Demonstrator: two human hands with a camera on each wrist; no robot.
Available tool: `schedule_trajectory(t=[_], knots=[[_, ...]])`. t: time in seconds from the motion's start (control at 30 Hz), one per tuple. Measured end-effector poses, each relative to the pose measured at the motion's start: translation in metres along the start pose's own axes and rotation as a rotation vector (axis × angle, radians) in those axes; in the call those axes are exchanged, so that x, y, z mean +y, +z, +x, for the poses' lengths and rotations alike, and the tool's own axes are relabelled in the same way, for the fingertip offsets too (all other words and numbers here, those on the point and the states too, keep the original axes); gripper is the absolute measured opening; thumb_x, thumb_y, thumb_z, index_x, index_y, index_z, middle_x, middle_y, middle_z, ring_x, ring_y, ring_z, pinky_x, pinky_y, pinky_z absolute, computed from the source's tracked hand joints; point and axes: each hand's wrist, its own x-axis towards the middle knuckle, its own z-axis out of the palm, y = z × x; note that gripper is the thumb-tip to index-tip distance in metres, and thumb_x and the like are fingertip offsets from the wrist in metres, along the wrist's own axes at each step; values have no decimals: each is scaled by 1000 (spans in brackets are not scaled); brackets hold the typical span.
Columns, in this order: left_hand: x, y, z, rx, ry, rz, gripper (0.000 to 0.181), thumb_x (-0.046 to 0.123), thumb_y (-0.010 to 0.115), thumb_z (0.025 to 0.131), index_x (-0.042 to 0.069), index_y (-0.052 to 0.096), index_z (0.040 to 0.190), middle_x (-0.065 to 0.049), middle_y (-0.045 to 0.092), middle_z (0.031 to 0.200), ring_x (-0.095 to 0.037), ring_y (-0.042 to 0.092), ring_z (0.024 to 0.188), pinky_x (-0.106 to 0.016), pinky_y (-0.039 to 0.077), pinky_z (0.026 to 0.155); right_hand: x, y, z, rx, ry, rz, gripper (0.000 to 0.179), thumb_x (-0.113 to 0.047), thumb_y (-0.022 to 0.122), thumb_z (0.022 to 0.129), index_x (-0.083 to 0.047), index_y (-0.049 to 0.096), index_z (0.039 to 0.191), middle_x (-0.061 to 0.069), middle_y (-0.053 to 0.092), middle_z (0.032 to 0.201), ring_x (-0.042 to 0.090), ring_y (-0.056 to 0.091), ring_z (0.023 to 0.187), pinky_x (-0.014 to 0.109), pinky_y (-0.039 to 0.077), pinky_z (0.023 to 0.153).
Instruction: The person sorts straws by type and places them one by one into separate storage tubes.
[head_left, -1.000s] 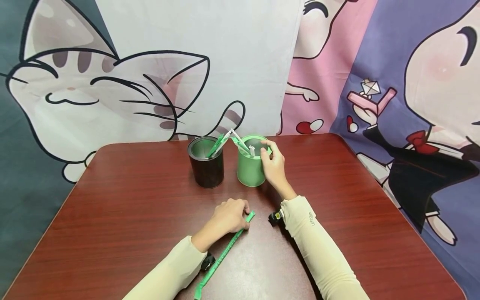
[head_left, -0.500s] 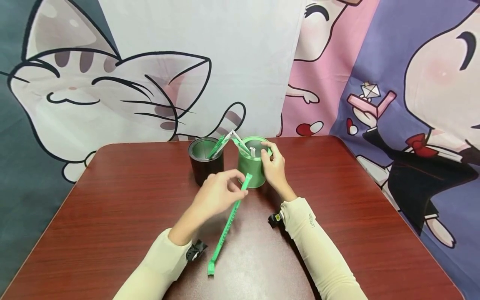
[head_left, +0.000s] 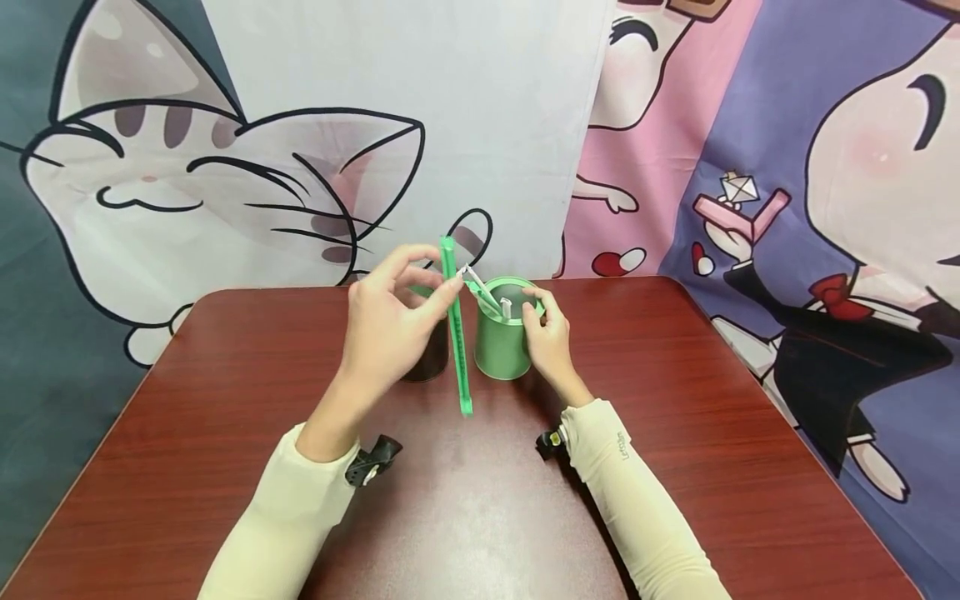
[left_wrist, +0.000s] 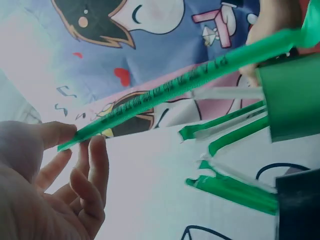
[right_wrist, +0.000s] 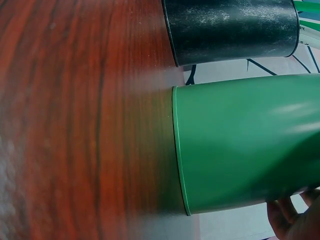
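Observation:
My left hand (head_left: 390,325) pinches a long straw in a green wrapper (head_left: 458,358) near its upper end, holding it nearly upright above the table. In the left wrist view, thumb and fingertips meet at one end of the printed wrapper (left_wrist: 175,85), the other fingers loosely bent. At the rim of the green can (head_left: 501,350), my right hand (head_left: 550,337) grips the right side. The can stands upright, with green and white straws (head_left: 483,293) inside. Just left of it stands a black can (head_left: 432,360), partly hidden behind my left hand; green straws (left_wrist: 235,195) stick out of it.
Both cans stand near the back of a reddish-brown table (head_left: 225,433). Behind it hangs a cloth (head_left: 495,108) printed with cartoon figures. A dark wrist camera (head_left: 373,461) sits on my left sleeve and another (head_left: 551,443) on the right.
My left hand has lifted the wrapped straw from the table, moving up and away toward the cans and turning it more upright. My right hand stays on the green can.

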Motion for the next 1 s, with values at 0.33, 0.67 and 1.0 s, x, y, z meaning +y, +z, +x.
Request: schedule_trajectory(t=[0.33, 0.67, 1.0], knots=[[5, 6, 20, 109, 106, -117, 25, 9, 74, 89, 4, 62, 111, -8, 73, 84, -14, 68, 62, -32, 55, 58, -31, -7, -6, 4, -7, 11, 26, -1, 54, 96, 7, 62, 120, 22, 60, 89, 9, 34, 57, 21, 29, 57], [7, 13, 32, 186, 178, -155, 25, 6, 72, 89, -1, 58, 109, -10, 71, 85, -18, 69, 64, -28, 55, 65, -30, -8, -5, 1, -21, 2, 26, 1, 54, 96, 8, 62, 120, 27, 61, 90, 10, 35, 57, 21, 30, 56], [-7, 25, 37, 167, 161, -110, 24, 11, 72, 91, 1, 59, 108, -9, 72, 88, -18, 69, 63, -22, 49, 54, -26, -7, -4, -27, -21, 7, 27, -1, 54, 97, 7, 61, 121, 25, 63, 97, 9, 36, 56, 23, 33, 56]])
